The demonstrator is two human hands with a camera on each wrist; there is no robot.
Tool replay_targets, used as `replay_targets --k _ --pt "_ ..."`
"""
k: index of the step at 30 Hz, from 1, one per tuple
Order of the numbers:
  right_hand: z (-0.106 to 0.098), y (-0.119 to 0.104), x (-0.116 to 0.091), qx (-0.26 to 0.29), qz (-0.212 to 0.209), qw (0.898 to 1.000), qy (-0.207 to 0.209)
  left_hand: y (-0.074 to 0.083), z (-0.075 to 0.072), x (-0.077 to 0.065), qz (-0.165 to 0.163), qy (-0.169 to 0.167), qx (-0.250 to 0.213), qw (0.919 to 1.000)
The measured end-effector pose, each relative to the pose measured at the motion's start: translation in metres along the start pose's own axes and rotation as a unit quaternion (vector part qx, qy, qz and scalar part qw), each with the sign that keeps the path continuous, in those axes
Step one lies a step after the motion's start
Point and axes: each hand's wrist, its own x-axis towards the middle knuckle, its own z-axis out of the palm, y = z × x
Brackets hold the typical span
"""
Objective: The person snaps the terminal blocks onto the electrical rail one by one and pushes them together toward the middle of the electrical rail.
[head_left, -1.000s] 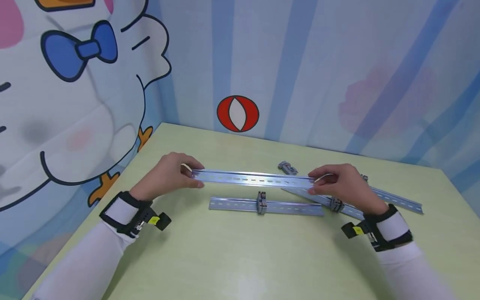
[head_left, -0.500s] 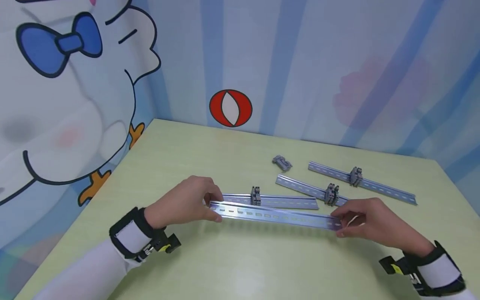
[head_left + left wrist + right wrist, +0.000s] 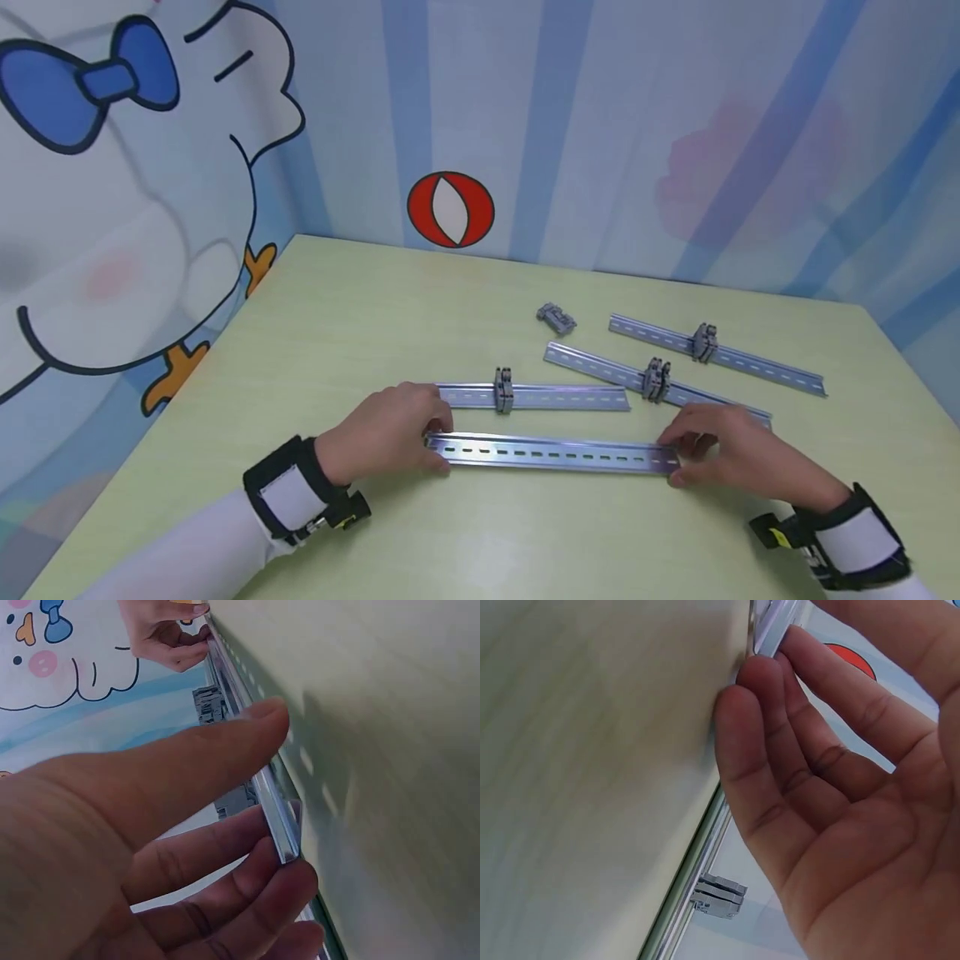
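In the head view, a slotted metal DIN rail [image 3: 551,452] lies level between my two hands, close over the table. My left hand [image 3: 386,431] pinches its left end, thumb on the near edge and fingers on the far edge. My right hand [image 3: 738,450] pinches the right end the same way. The left wrist view shows the rail's end [image 3: 276,806] between thumb and fingers, with a shadow beside it on the table. At the top of the right wrist view, the rail [image 3: 774,626] meets my fingertips, and the thumb is partly out of frame.
Just behind, another rail [image 3: 566,398] carries a grey terminal block [image 3: 503,390]. Two more rails lie slanted at the right, one with grey blocks [image 3: 656,380], the other with a block [image 3: 704,342]. A loose grey block [image 3: 557,318] lies farther back on the pale table [image 3: 420,308].
Both hands have brought the rail down and nearer, from above the other rails to the table space before them. It has turned from slanted to nearly parallel with the rail behind.
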Motion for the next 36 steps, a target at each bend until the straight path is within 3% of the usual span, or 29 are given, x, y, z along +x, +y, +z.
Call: replay_targets --k 14,22,26,28,32,36 --pt "-0.002 -0.001 0.004 -0.003 0.006 1.0 -0.016 -0.005 0.008 -0.002 0.018 0.015 0.028 0.9993" --pt "-0.003 -0.005 0.005 -0.009 0.023 1.0 -0.015 0.006 0.009 -0.009 0.019 0.038 0.079 0.9959" --pt "-0.005 -0.011 0.01 -0.022 0.06 0.997 0.032 0.019 0.013 -0.016 0.032 0.059 0.126 0.9898" --pt "-0.006 -0.014 0.016 -0.03 0.078 0.994 0.074 0.026 0.017 -0.022 0.034 0.051 0.138 0.9886" --pt "-0.005 -0.018 0.027 -0.038 0.088 0.982 0.16 0.04 0.023 -0.033 0.036 -0.013 0.149 0.988" --pt "-0.004 -0.022 0.04 -0.029 0.077 0.975 0.204 0.05 0.03 -0.041 0.049 -0.065 0.163 0.9832"
